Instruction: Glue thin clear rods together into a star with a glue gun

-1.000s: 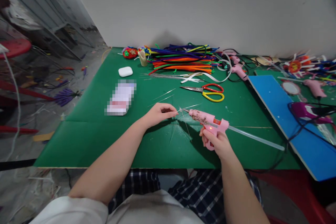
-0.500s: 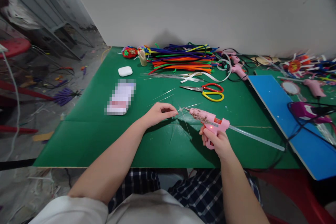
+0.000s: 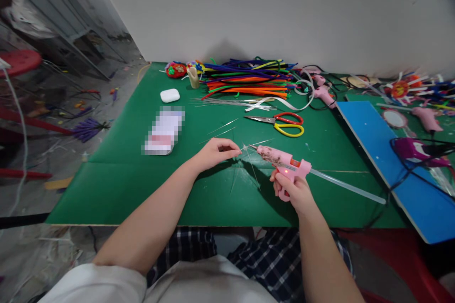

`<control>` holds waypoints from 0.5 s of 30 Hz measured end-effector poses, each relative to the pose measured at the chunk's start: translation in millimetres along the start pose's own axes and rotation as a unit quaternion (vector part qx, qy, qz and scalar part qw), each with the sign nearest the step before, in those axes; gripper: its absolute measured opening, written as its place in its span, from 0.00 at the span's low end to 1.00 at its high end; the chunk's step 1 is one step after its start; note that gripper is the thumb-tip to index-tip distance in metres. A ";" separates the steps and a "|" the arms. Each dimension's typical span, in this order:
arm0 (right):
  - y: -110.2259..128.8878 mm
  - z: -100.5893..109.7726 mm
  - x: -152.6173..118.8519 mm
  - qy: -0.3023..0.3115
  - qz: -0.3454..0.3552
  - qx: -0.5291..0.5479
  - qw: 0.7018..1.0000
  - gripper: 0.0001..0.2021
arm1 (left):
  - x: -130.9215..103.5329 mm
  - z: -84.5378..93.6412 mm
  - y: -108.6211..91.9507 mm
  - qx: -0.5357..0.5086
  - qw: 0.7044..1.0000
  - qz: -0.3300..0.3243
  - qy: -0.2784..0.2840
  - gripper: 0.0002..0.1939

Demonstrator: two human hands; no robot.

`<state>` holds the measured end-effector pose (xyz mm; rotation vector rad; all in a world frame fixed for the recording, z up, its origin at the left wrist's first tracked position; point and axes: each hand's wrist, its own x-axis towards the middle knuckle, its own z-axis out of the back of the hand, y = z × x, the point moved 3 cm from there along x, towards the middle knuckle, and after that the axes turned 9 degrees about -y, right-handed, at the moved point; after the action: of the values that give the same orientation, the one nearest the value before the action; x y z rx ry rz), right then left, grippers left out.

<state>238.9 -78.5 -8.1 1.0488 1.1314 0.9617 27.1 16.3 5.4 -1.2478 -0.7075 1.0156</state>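
My left hand pinches one end of a thin wire piece, whose several wires spread out from a small whitish centre. In my right hand is a pink glue gun with an orange light lit on its body. The gun's metal tip is at the wire centre; whether it touches cannot be made out. A long clear glue stick sticks out of the gun's back. Just beyond the hands, a few loose wires lie on the green table.
Scissors with red and yellow handles lie beyond the gun. Farther back are coloured pipe cleaners and more wires. A phone and a white case lie left. At right are a blue board and dark cables.
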 end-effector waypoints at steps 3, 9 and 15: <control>0.1 -0.1 -0.7 0.018 0.002 0.007 1.000 0.12 | -0.2 -0.2 -0.4 -0.001 1.000 0.002 -0.001 0.11; -1.7 0.3 -1.2 0.037 0.002 0.006 0.999 0.11 | 1.1 0.8 2.5 -0.001 1.000 -0.001 0.001 0.11; 0.1 -1.0 -1.8 0.051 0.003 0.011 0.999 0.11 | 0.9 1.0 3.2 -0.008 1.000 -0.002 0.000 0.11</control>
<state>237.6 -80.0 -7.7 1.0296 1.2262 1.0196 25.9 17.6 2.5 -1.2594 -0.7195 1.0081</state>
